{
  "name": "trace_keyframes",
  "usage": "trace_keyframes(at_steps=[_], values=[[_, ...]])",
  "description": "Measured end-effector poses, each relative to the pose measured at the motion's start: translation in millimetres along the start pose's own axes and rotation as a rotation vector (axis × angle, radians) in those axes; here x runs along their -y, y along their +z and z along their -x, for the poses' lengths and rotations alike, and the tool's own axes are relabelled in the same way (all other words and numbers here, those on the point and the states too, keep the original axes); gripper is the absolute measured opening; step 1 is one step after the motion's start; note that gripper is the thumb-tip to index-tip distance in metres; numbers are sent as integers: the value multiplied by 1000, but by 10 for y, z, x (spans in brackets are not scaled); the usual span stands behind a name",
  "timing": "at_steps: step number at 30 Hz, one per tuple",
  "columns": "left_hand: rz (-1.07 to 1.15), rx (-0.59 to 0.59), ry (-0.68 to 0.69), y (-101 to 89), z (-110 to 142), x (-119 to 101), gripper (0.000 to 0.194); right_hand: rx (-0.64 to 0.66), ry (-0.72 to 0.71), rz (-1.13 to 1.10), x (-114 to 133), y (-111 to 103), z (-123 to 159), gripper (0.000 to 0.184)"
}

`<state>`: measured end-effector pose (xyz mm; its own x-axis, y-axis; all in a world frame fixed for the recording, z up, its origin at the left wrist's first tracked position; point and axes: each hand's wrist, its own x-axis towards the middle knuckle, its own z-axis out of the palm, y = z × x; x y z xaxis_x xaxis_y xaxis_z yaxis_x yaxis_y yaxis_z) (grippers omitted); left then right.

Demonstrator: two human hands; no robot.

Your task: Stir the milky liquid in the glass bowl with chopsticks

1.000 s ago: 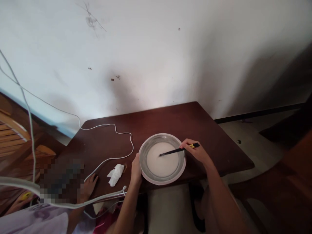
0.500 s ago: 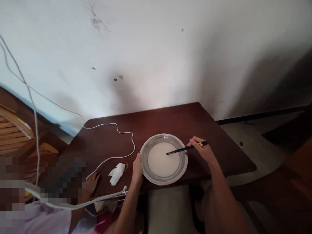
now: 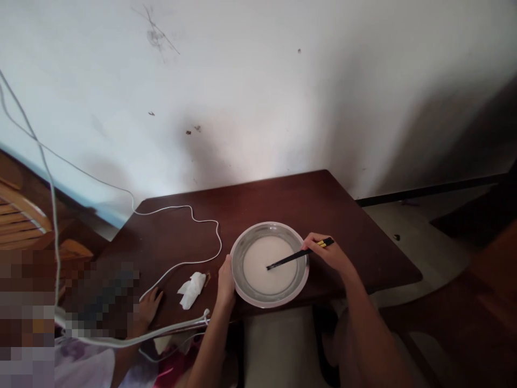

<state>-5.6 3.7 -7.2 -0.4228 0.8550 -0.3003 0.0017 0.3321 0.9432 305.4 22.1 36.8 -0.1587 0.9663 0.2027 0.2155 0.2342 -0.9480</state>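
Note:
A round metal basin (image 3: 301, 288) with a pale rim stands near the front edge of the table. Whitish liquid (image 3: 266, 253) fills its bottom. My left hand (image 3: 226, 279) grips the basin's left rim, its fingers partly hidden by the side. In my right hand (image 3: 323, 250), closed over the basin's right rim, is a pair of black chopsticks (image 3: 293, 257) with yellow bands near the upper end. Their tips dip into the liquid left of its middle.
A crumpled white tissue (image 3: 193, 291) lies on the dark brown table (image 3: 258, 199) left of the basin. A thin white cable (image 3: 181, 207) winds across the tabletop. Another person's hand (image 3: 150, 304) rests at the left edge. Behind the table rises a white wall (image 3: 250, 97).
My right hand has moved slightly left and down, and the chopstick tips have shifted toward the lower left in the liquid. My left hand still holds the rim.

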Motion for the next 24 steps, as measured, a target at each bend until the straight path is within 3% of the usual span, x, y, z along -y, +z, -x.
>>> trace_keyframes(at_steps=[2,6,11,17,22,24], values=[[18,1,-4,1,-4,12,58,-3,-6,-5,0,12,-3,28],[15,9,-16,-13,-18,32,60,-127,-7,26,-31,-24,-5,34],[24,5,-19,-7,-5,12,59,3,0,-1,-43,5,-5,30],[16,-9,-20,6,11,-41,56,-128,-12,30,-39,-26,-10,35],[14,-14,-27,6,-3,-11,58,-10,-3,5,-37,10,-11,33],[15,-10,-19,0,-15,15,58,-45,-10,15,-32,15,-15,30]])
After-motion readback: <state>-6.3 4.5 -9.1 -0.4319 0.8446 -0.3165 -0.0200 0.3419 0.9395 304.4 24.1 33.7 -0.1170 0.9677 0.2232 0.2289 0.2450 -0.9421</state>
